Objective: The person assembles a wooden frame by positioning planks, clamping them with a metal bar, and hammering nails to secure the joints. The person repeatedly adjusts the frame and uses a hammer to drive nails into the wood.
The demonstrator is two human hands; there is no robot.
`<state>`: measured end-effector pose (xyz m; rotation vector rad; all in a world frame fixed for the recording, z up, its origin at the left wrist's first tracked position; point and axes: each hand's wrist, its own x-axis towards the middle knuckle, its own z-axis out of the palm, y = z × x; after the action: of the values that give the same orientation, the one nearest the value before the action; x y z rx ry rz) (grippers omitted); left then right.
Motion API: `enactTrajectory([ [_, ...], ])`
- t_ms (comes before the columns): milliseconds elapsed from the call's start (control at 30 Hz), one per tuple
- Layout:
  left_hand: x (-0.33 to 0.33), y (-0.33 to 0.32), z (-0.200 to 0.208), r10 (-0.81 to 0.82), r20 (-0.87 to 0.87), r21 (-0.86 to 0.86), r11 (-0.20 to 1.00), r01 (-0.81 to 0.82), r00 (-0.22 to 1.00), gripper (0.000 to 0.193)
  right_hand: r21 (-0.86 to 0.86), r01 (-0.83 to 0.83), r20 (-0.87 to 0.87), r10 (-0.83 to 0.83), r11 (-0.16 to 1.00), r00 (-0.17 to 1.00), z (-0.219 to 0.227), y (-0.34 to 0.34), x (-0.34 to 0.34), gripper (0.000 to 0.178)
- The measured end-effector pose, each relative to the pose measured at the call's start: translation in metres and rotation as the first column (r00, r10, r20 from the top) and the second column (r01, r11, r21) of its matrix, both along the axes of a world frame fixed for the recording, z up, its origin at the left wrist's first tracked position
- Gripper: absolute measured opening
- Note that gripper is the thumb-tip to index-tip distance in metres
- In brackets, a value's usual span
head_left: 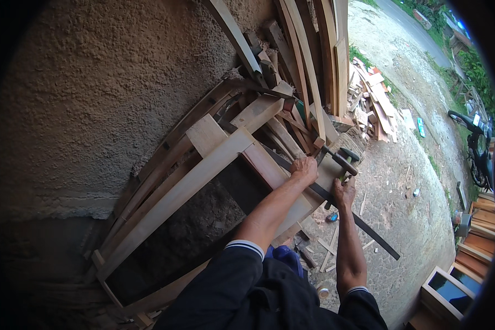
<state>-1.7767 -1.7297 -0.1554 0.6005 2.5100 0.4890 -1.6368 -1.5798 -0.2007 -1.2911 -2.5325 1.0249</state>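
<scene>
A bar clamp with a long dark metal bar (pixel 377 238) lies slantwise across the near right end of a pale wooden frame (pixel 184 201). Its brown handle (pixel 344 164) and dark screw parts stick up beyond my hands. My left hand (pixel 305 170) is closed at the clamp beside the frame's end, its fingertips partly hidden. Just below the handle, my right hand (pixel 345 192) has its fingers wrapped round the clamp's sliding part. The bar runs past my right wrist and ends over the ground.
A rough wall (pixel 121 82) rises at the left behind the frame. Long curved boards (pixel 305 60) lean at the back. Scrap wood (pixel 373 99) is piled beyond them. A motorcycle (pixel 477 146) stands far right, above wooden panels (pixel 481 228). Offcuts lie on the ground (pixel 407 209).
</scene>
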Motion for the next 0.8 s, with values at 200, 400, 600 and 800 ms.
enactTrajectory([
  [200, 0.002, -0.005, -0.011, -0.085, -0.008, -0.052, 0.995, 0.085, 0.996, 0.031, -0.133, 0.311, -0.202, -0.333, 0.941, 0.921, -0.043, 0.017, 0.010, 0.037],
  [400, -0.004, -0.008, -0.026, -0.186, -0.040, -0.052, 0.982, 0.184, 0.982, 0.034, -0.530, 0.440, -0.449, -0.680, 0.725, 0.579, -0.043, 0.060, 0.022, 0.029],
  [600, -0.006, -0.018, 0.009, -0.271, -0.109, -0.017, 0.963, 0.271, 0.956, 0.038, -0.555, 0.210, -0.547, -0.543, 0.805, 0.637, 0.033, 0.062, 0.021, 0.021],
  [800, -0.053, -0.148, 0.068, 0.249, -0.580, 0.427, 0.904, 0.029, 0.775, 0.024, -0.667, -0.191, -0.384, -0.112, 0.720, 0.917, 0.123, -0.012, -0.004, 0.037],
])
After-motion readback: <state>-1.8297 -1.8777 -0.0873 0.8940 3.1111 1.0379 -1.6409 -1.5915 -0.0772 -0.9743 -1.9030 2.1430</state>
